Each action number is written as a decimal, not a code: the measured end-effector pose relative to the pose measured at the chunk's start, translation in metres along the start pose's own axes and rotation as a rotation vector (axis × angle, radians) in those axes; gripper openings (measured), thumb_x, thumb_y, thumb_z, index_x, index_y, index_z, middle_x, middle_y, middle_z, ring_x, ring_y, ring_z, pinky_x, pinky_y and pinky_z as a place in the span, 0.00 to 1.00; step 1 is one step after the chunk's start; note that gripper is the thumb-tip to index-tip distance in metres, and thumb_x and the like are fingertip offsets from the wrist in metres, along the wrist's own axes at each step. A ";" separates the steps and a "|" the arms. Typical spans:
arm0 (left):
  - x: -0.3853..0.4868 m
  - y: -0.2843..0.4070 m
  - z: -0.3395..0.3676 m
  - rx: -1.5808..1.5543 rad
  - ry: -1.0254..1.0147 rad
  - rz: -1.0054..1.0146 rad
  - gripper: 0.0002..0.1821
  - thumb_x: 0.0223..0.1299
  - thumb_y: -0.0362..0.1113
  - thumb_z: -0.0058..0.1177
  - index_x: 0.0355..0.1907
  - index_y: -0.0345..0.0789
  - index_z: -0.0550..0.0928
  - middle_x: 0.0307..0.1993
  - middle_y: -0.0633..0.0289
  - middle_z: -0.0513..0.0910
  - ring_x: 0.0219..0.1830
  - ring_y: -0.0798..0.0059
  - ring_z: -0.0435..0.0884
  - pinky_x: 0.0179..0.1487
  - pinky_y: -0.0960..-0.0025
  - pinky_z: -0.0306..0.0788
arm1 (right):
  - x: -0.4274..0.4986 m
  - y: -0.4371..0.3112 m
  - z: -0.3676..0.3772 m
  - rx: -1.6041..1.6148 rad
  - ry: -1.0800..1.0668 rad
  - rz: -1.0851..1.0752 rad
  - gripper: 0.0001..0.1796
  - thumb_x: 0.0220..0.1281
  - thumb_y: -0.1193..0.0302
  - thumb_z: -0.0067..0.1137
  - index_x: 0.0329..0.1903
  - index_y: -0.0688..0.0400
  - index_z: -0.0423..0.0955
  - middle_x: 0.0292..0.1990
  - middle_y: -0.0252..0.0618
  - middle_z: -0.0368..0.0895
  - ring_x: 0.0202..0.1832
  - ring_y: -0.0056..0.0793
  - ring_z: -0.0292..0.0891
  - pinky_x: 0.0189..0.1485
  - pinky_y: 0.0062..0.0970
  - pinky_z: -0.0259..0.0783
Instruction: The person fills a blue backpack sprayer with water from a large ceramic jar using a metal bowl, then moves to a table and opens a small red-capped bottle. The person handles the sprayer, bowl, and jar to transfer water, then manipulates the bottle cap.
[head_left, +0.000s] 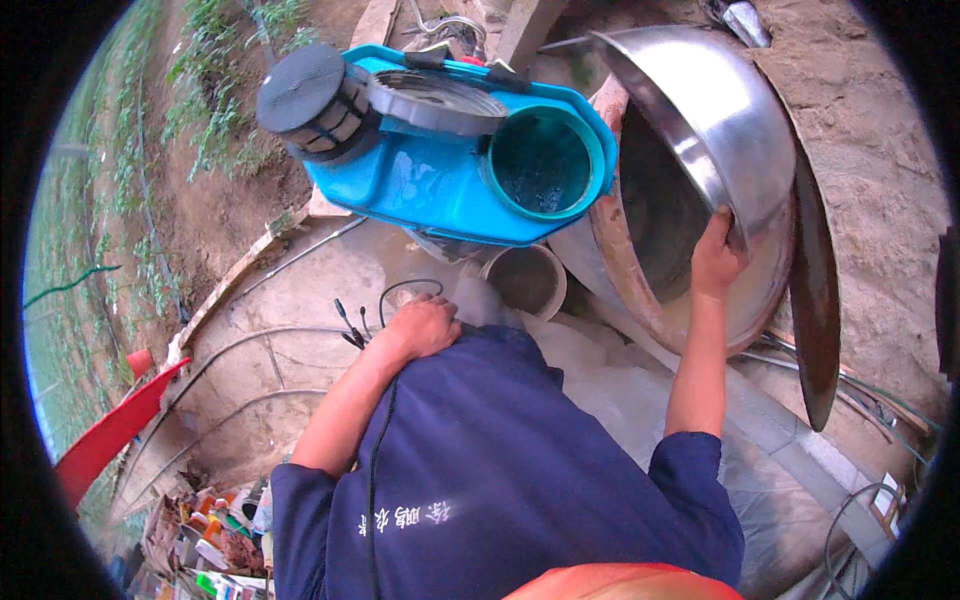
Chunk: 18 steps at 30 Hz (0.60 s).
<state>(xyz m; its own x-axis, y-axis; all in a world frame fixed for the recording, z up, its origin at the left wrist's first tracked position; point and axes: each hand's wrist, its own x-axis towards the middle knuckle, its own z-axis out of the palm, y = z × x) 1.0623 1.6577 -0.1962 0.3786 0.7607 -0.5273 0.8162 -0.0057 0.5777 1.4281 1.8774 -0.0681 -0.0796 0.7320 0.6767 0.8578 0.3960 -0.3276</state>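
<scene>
My right hand (718, 253) grips the rim of a large stainless steel bowl (720, 105). The bowl is tipped on its side over the wide mouth of a big vat (632, 232), whose inside is dark. My left hand (424, 324) lies on my leg near the knee, holding nothing. In front of me stands a blue sprayer tank (420, 176) with its round filling hole uncovered and some liquid visible inside. On top of the tank rest a grey screw cap (439, 103) and a black strainer basket (319, 101).
A small round bucket (527, 281) stands between the tank and the vat. Beside the vat leans a dark, thin disc (814, 300). Thin cables (349, 326) hang near my left hand. Bottles and packets (217, 529) are heaped at lower left, and plants (217, 82) grow beyond.
</scene>
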 end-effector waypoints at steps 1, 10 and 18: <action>0.002 0.001 -0.001 0.008 -0.001 0.007 0.21 0.64 0.47 0.46 0.45 0.31 0.83 0.50 0.47 0.84 0.57 0.47 0.78 0.63 0.51 0.71 | -0.008 0.023 0.007 -0.021 0.052 0.045 0.32 0.67 0.73 0.54 0.72 0.67 0.59 0.59 0.57 0.78 0.60 0.51 0.76 0.65 0.43 0.68; 0.008 0.015 -0.001 0.051 -0.001 -0.094 0.23 0.63 0.48 0.47 0.50 0.33 0.83 0.53 0.47 0.83 0.61 0.48 0.76 0.66 0.51 0.70 | -0.129 0.246 0.073 -0.528 -0.283 0.792 0.48 0.62 0.71 0.52 0.81 0.51 0.38 0.61 0.70 0.72 0.58 0.65 0.75 0.64 0.50 0.69; 0.006 0.030 -0.004 -0.036 -0.103 -0.235 0.23 0.66 0.45 0.48 0.55 0.31 0.81 0.55 0.46 0.81 0.62 0.50 0.76 0.66 0.53 0.69 | -0.192 0.245 0.177 0.003 -0.430 1.589 0.40 0.61 0.81 0.48 0.76 0.62 0.46 0.60 0.65 0.72 0.58 0.64 0.76 0.52 0.61 0.80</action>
<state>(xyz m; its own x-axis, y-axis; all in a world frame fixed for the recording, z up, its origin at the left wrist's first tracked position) 1.0876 1.6645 -0.1793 0.2244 0.6686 -0.7089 0.8718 0.1874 0.4527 1.5635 1.9321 -0.3955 0.6983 0.4712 -0.5389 0.2115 -0.8550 -0.4736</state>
